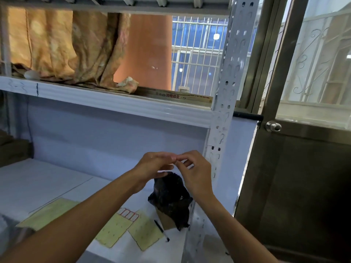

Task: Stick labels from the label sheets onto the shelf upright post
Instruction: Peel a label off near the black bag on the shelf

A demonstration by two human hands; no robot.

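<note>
My left hand [152, 166] and my right hand [195, 173] meet in mid-air above the lower shelf, fingertips pinched together on something small and pale, probably a label [176, 161], too small to make out. The white perforated upright post [226, 88] rises just to the right of my hands. Yellowish label sheets [114, 228] lie flat on the shelf board below my forearms; one more sheet [47, 213] lies to the left. A strip of red-bordered labels [128, 214] sits on top of the sheets.
A black plastic bag [171, 198] over a brown cardboard piece stands under my hands, with a black pen [161, 230] beside it. The upper shelf beam [106, 103] carries an orange curtain and a long cardboard box. A metal door with a knob [273, 127] stands at the right.
</note>
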